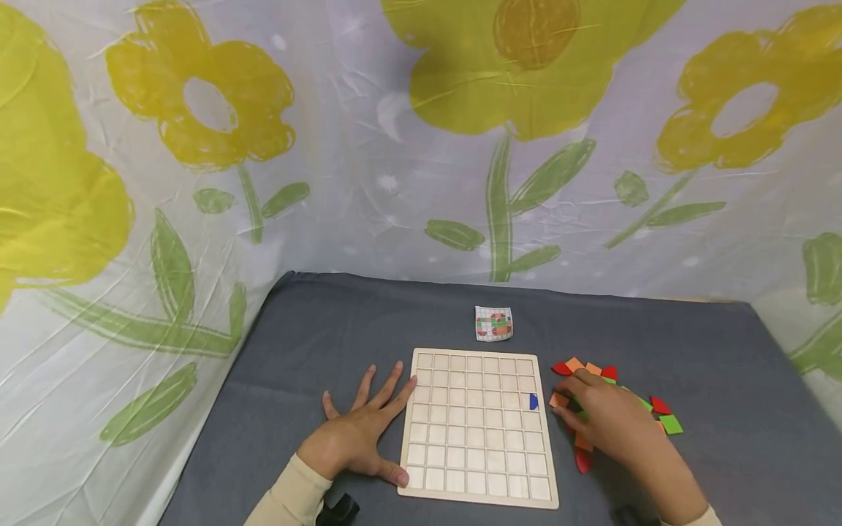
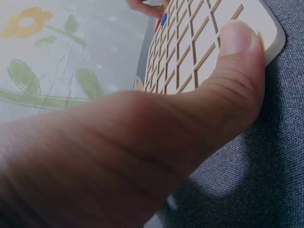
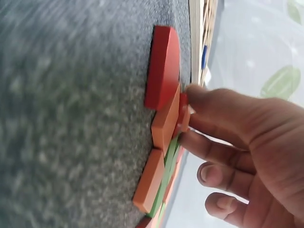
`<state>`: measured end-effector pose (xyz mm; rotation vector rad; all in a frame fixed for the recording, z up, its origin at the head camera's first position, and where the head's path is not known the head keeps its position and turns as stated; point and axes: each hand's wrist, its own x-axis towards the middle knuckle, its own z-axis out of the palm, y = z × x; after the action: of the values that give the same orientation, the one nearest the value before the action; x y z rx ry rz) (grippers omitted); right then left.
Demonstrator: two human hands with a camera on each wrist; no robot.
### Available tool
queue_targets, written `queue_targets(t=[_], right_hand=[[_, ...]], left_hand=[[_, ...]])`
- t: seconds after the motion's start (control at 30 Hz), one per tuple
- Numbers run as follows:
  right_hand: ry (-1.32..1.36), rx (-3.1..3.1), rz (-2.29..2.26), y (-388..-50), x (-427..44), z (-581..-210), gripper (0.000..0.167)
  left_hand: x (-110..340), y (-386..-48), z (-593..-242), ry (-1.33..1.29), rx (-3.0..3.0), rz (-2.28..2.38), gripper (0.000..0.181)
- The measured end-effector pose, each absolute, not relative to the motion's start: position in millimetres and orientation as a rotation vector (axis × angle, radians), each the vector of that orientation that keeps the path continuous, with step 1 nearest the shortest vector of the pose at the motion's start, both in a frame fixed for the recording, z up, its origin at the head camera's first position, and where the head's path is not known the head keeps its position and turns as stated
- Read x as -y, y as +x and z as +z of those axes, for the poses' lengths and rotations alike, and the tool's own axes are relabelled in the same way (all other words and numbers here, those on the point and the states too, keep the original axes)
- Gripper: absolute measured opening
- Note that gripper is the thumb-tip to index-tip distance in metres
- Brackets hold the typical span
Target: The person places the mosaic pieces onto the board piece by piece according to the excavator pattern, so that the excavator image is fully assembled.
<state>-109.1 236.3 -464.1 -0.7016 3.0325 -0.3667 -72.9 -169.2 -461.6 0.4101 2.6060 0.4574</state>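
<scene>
My left hand (image 1: 358,438) lies spread at the left side of a wooden grid board (image 1: 483,498). Its thumb (image 2: 237,52) presses on the board's near left corner, and a fingertip touches the left edge. One blue piece (image 1: 533,401) sits in a cell near the board's right edge. My right hand (image 1: 608,416) is over a loose cluster of flat tiles beside the board. Between its thumb and forefinger it pinches an orange tile (image 1: 558,399). A red rounded piece (image 3: 163,69) and an orange tile (image 3: 149,180) lie close by; the hand hides part of the cluster.
Beyond the board lies a small picture card (image 1: 493,324) with a coloured pattern on a grid. Green tiles (image 1: 671,424) and red pieces (image 1: 660,405) are at the cluster's right side. A dark grey cloth (image 1: 368,314) covers the table, and a flowered curtain (image 1: 342,197) hangs behind.
</scene>
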Motion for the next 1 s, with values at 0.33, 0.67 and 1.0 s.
queue_targets(t=[0.33, 0.67, 1.0], right_hand=[[-0.779, -3.054, -0.291, -111, -230, -462, 0.019], [-1.213, -3.113, -0.43, -100, -217, -459, 0.026], [-1.116, -3.026, -0.314, -91, -206, -463, 0.026]], left_hand=[[170, -74, -461, 0.404, -2.607, 0.47, 0.143], [171, -75, -463, 0.4, -2.594, 0.454, 0.142], [170, -73, -462, 0.408, -2.591, 0.447, 0.142]])
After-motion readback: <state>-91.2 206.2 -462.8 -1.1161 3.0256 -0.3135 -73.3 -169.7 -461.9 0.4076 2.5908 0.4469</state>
